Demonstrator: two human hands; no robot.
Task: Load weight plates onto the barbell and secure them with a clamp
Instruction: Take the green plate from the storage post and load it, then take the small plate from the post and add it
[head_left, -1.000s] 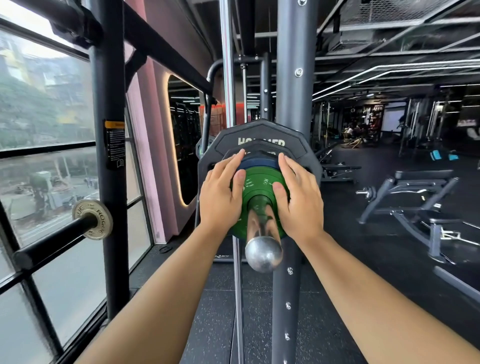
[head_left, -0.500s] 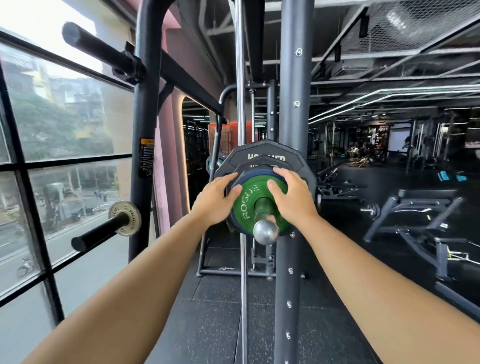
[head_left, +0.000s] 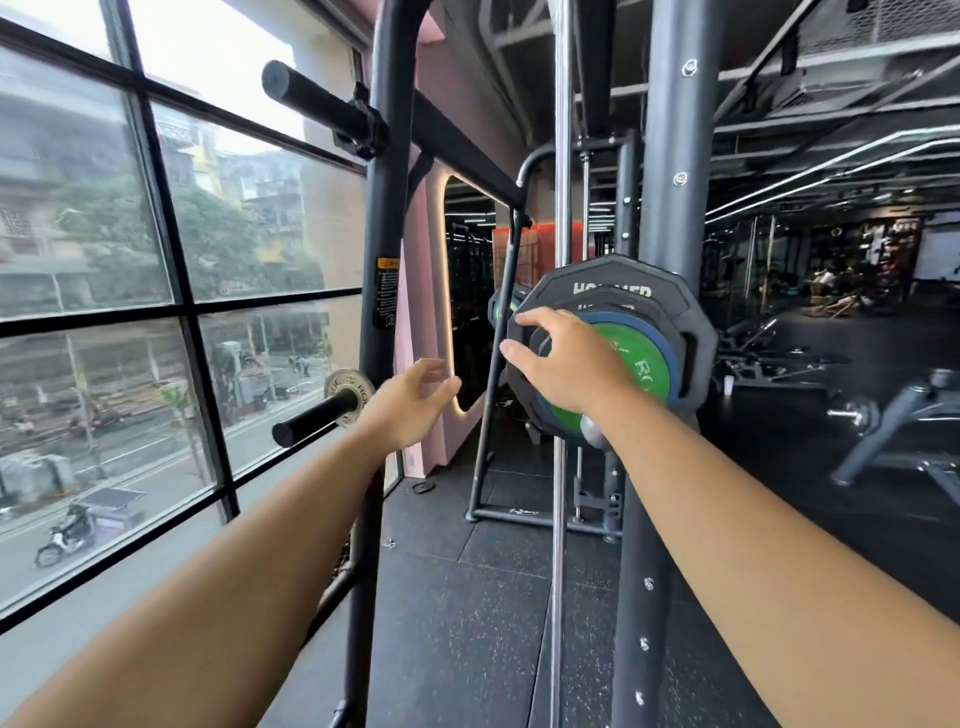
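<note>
A green plate sits outermost on the barbell sleeve, in front of a blue plate and large black plates. The sleeve's shiny end peeks out under my right wrist. My right hand hovers in front of the plates with loosely spread fingers, holding nothing; I cannot tell if it touches them. My left hand is off the plates, out to the left in the air, fingers relaxed and empty. No clamp is visible.
A second bar end with a brass-coloured cap juts out from the black rack upright on the left. Large windows line the left side. Grey rack posts stand behind the plates. Benches stand at right on black rubber flooring.
Both hands have left the green plate. My left hand swung left away from the stack; my right hand lifted and drifted left across the plates. My view turned left.
</note>
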